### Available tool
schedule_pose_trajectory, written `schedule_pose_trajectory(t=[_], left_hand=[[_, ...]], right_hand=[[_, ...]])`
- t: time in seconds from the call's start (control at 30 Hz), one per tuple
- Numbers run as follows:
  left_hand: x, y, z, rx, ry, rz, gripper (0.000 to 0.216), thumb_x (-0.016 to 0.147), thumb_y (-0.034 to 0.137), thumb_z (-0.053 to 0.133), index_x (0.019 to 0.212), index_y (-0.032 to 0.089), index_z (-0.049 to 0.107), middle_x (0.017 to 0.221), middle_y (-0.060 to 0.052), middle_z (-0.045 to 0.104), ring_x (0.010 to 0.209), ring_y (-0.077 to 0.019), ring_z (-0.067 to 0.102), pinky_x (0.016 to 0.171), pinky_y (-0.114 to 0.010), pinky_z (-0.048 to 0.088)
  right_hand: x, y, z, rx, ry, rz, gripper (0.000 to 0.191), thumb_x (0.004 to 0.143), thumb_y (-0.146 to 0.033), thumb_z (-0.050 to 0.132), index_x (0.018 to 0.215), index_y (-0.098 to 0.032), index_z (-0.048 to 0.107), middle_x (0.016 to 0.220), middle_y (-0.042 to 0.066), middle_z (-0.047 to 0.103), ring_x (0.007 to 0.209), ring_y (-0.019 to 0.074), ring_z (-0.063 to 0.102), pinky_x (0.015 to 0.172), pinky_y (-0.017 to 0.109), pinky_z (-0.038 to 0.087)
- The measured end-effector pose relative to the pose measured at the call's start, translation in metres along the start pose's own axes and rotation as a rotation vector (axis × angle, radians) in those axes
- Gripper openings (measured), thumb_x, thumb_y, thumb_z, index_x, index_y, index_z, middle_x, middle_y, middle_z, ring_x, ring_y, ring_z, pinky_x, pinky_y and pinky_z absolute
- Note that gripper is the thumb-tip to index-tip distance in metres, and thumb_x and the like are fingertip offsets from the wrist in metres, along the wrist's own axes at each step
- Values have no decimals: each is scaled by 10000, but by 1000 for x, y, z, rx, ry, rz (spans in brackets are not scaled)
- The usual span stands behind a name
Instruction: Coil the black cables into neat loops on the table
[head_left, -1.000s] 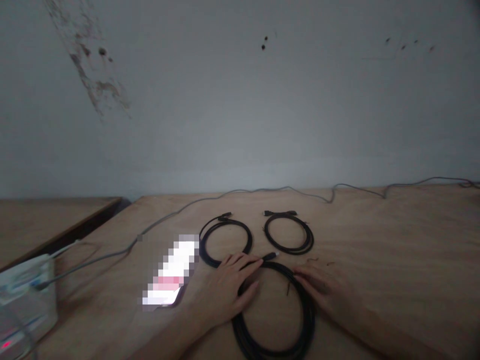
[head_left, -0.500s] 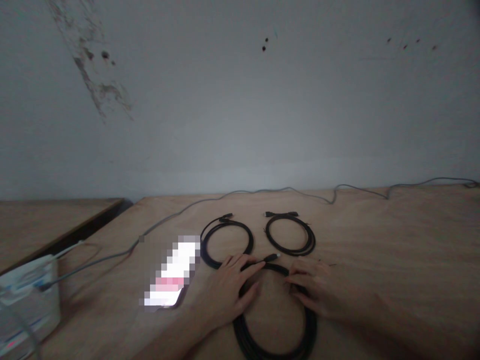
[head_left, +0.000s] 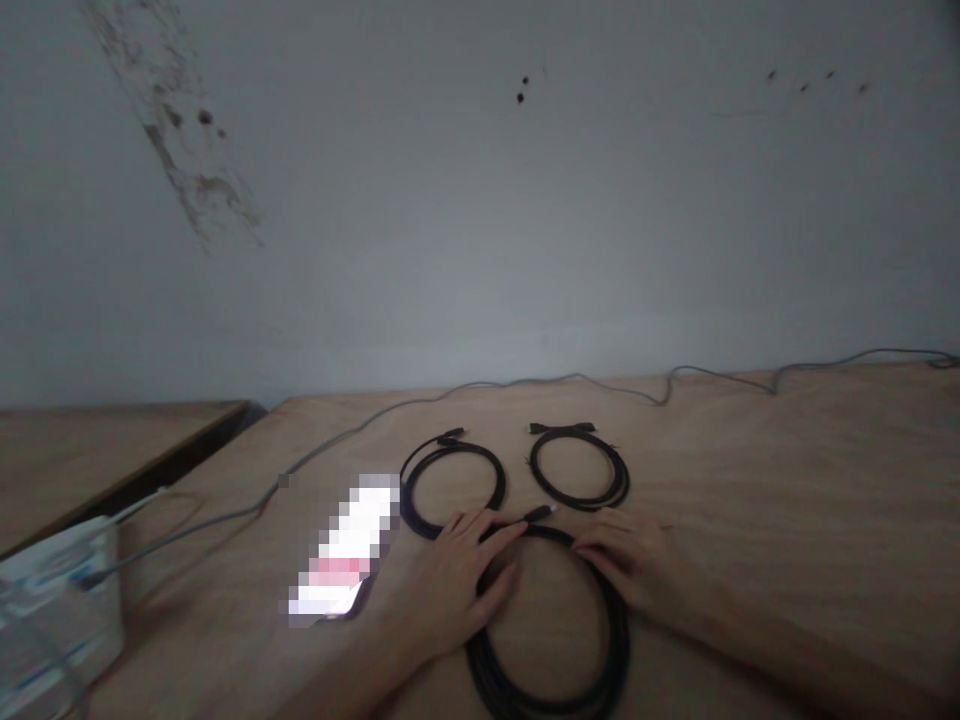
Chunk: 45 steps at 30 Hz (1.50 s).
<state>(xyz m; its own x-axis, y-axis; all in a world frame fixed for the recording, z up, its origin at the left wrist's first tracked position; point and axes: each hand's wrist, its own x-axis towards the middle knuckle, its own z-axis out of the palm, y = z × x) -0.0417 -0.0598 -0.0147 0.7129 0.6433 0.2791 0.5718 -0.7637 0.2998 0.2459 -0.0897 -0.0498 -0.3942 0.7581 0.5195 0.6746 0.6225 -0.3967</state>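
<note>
The nearest coiled black cable (head_left: 617,645) lies on the counter (head_left: 787,510). The left hand (head_left: 466,580) rests half-open across its left side, thumb parted; the right hand (head_left: 634,562) touches its far right, fingers bent, grip indeterminable.

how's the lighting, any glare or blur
Head view: dim overall, phone screen glaring white under pixelation; lower left of head view: white box soft, markings unreadable; bottom of head view: nearest cable coil dark, strands hard to separate.
</note>
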Motion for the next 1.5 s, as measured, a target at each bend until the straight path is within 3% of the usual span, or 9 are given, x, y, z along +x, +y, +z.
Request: schedule_pose_trajectory(t=[0.23, 0.5, 0.73, 0.97, 1.2, 1.5], left_hand=[[0, 1, 0, -4, 7, -38, 456, 1017, 307, 570, 1467, 246, 528, 1384, -97, 618, 1260, -303, 575, 1112, -520, 448], [13, 5, -7, -34, 9, -45, 340, 994, 363, 605, 1307, 231, 632, 1246, -93, 684, 1181, -312, 618, 1067, -521, 468], [24, 4, 2, -51, 101, -77, 247, 923, 301, 652, 1158, 228, 670, 1153, -82, 704, 1121, -309, 633, 1054, -520, 461], [24, 4, 6, -54, 120, -83, 258, 897, 226, 636, 1155, 223, 652, 1140, -69, 695, 1094, -290, 627, 1026, -497, 467], [25, 3, 9, -54, 110, -95, 213, 989, 297, 594, 1176, 220, 662, 1142, -72, 703, 1097, -290, 631, 1037, -507, 466], [28, -5, 13, -69, 134, -162, 254, 871, 189, 711, 1122, 220, 734, 1077, -72, 714, 1084, -296, 640, 1005, -479, 504]], right_hand=[[5, -2, 3, 185, 77, 214, 136, 988, -273, 612, 940, -255, 739, 889, 13, 757, 824, 202, 721, 746, 325, 556], [7, 5, -5, 222, -9, 119, 86, 930, -241, 641, 915, -249, 726, 819, 0, 740, 729, 173, 710, 664, 290, 546], [4, 6, -1, 156, 34, 37, 39, 926, -291, 696, 912, -271, 726, 871, -2, 769, 797, 192, 725, 726, 318, 574], [2, 5, 4, 117, 72, 21, 94, 945, -232, 639, 937, -274, 722, 906, 3, 755, 850, 196, 725, 783, 328, 583], [2, 7, 3, 137, 68, 90, 117, 972, -259, 624, 973, -271, 741, 898, 20, 765, 829, 210, 728, 753, 346, 586], [-3, 17, 12, 309, 121, 212, 132, 983, -326, 634, 963, -282, 757, 955, 18, 787, 898, 215, 755, 776, 328, 625]])
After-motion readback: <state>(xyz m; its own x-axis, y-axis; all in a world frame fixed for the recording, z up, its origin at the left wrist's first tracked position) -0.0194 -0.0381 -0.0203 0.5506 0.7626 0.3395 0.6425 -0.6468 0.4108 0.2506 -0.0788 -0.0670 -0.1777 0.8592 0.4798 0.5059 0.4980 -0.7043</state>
